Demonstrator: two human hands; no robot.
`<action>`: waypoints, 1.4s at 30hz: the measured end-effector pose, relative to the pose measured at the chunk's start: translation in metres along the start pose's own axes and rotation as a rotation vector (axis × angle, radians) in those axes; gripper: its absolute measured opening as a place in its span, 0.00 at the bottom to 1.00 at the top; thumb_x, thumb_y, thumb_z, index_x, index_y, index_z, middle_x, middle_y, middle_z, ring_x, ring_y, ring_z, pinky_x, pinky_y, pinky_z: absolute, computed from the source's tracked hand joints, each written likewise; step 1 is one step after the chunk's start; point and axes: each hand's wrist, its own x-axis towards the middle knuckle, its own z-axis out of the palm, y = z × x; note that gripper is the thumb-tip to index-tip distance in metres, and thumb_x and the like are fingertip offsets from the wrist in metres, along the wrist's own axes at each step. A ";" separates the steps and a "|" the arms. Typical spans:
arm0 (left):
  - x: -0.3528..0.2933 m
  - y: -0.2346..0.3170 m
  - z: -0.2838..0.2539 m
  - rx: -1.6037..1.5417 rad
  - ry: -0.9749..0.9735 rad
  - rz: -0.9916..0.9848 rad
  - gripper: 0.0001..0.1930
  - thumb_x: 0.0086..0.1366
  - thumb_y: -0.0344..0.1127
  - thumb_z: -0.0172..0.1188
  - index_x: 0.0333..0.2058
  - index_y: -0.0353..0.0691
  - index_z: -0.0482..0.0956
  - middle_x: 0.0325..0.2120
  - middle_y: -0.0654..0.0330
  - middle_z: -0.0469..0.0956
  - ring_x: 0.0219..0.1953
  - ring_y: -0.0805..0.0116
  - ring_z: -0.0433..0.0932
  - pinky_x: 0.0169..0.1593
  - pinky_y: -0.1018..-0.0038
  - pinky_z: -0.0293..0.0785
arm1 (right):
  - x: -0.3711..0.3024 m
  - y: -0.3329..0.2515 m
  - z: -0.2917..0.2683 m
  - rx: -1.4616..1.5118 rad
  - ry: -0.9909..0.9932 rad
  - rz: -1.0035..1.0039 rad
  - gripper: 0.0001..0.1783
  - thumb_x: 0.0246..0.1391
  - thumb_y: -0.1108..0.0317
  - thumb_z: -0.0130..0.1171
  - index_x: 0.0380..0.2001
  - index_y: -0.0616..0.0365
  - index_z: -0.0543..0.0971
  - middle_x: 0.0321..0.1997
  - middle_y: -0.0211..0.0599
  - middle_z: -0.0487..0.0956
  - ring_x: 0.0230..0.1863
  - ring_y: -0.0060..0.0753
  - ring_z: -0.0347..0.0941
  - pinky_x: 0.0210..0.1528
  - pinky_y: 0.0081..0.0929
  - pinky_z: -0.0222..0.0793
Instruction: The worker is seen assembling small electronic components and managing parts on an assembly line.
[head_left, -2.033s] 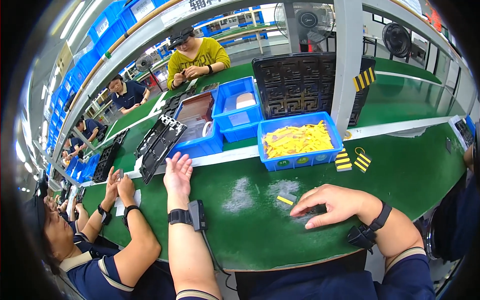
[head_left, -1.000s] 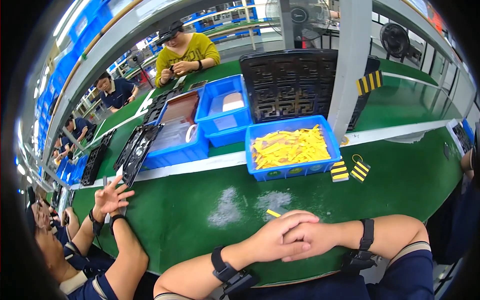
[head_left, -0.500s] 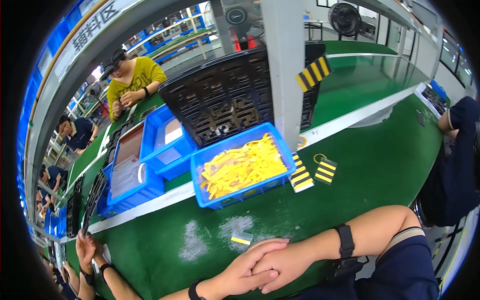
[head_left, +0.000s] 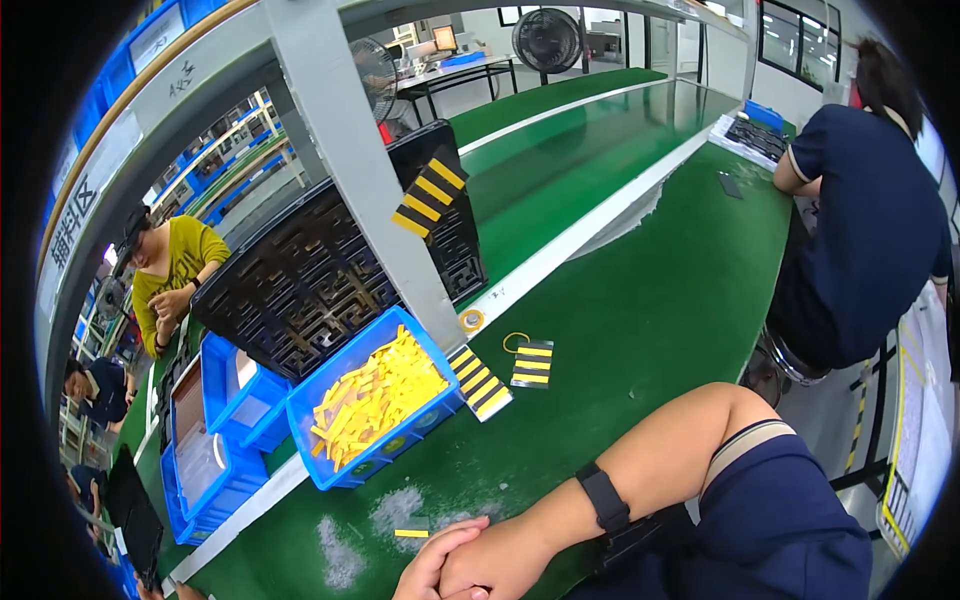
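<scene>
Across the view, a long green workbench is stretching away toward the upper right, with a co-worker in a navy shirt sitting at its right-hand edge. Next in size, a black moulded tray is standing on its side behind a grey post, and in front of it an open blue bin is holding a loose heap of yellow strips. At the lower edge, the person's left hand is folding over the right hand, its fingers closing around it; neither is showing an object, though the palms are hidden, so whether anything is lying between them cannot be told. Pale grey dust is marking the bench in patches, a black-and-yellow striped card is lying just beside the bin, and a smaller striped tag is lying to its right. Smallest of all, a flat grey piece with a yellow edge is lying on the bench just beside the left hand, contact being unclear. The work seems to be pausing, with nothing visibly being handled; lifting that piece would be calling for unclasped hands and a light fingertip pinch.
</scene>
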 end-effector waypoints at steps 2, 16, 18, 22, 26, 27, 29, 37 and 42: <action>0.002 0.000 0.002 -0.019 -0.007 0.003 0.32 0.52 0.43 0.61 0.53 0.35 0.63 0.54 0.50 0.63 0.59 0.58 0.58 0.61 0.65 0.49 | -0.003 0.000 0.001 -0.094 0.052 -0.087 0.11 0.39 0.67 0.59 0.25 0.63 0.76 0.26 0.47 0.77 0.29 0.46 0.73 0.33 0.36 0.68; 0.000 0.001 -0.002 -0.021 -0.029 -0.001 0.31 0.51 0.41 0.62 0.53 0.37 0.63 0.55 0.50 0.62 0.59 0.58 0.58 0.61 0.65 0.49 | 0.002 0.006 0.002 -0.072 0.007 -0.124 0.09 0.40 0.69 0.59 0.24 0.63 0.75 0.23 0.42 0.76 0.27 0.38 0.73 0.31 0.31 0.68; 0.002 0.000 -0.003 -0.023 -0.018 -0.001 0.32 0.51 0.40 0.63 0.53 0.37 0.63 0.55 0.50 0.62 0.59 0.59 0.58 0.61 0.65 0.49 | 0.002 0.004 0.000 0.001 -0.029 -0.058 0.07 0.38 0.71 0.58 0.21 0.63 0.73 0.23 0.40 0.75 0.27 0.36 0.72 0.30 0.31 0.67; 0.003 0.000 -0.003 -0.034 -0.056 -0.004 0.29 0.53 0.38 0.59 0.54 0.39 0.62 0.56 0.49 0.60 0.59 0.57 0.58 0.60 0.64 0.53 | 0.000 0.004 0.000 0.027 -0.034 -0.008 0.07 0.39 0.71 0.57 0.20 0.62 0.71 0.21 0.40 0.73 0.25 0.38 0.71 0.28 0.32 0.65; -0.001 -0.004 -0.006 -0.094 -0.094 -0.019 0.32 0.50 0.31 0.62 0.55 0.40 0.61 0.56 0.49 0.58 0.60 0.58 0.57 0.61 0.64 0.51 | 0.002 -0.008 -0.006 0.048 -0.082 0.045 0.06 0.41 0.70 0.56 0.20 0.62 0.71 0.21 0.41 0.73 0.25 0.38 0.70 0.28 0.32 0.65; -0.001 -0.004 -0.006 -0.086 -0.098 -0.022 0.32 0.50 0.31 0.63 0.55 0.40 0.61 0.56 0.49 0.58 0.60 0.58 0.57 0.61 0.64 0.51 | 0.003 -0.010 -0.009 0.053 -0.102 0.031 0.06 0.41 0.70 0.56 0.20 0.62 0.71 0.21 0.41 0.73 0.25 0.38 0.70 0.28 0.32 0.65; 0.006 -0.010 -0.011 -0.021 -0.107 0.011 0.31 0.51 0.33 0.62 0.55 0.39 0.62 0.56 0.50 0.59 0.60 0.59 0.57 0.60 0.64 0.52 | 0.000 -0.012 -0.013 0.035 -0.118 0.064 0.09 0.47 0.68 0.57 0.22 0.61 0.71 0.23 0.38 0.73 0.25 0.36 0.69 0.30 0.30 0.66; 0.008 -0.012 -0.011 0.045 -0.129 0.121 0.32 0.54 0.37 0.59 0.56 0.38 0.59 0.56 0.52 0.57 0.60 0.58 0.55 0.61 0.65 0.50 | 0.000 -0.004 -0.011 0.041 -0.155 0.022 0.09 0.48 0.68 0.57 0.24 0.62 0.72 0.28 0.39 0.74 0.31 0.37 0.71 0.33 0.30 0.68; 0.007 -0.018 -0.011 0.051 -0.126 0.149 0.32 0.55 0.37 0.58 0.57 0.36 0.57 0.55 0.51 0.58 0.59 0.58 0.56 0.60 0.66 0.51 | 0.002 -0.003 -0.011 0.029 -0.176 0.010 0.10 0.50 0.65 0.58 0.25 0.62 0.73 0.27 0.39 0.74 0.29 0.37 0.71 0.32 0.29 0.68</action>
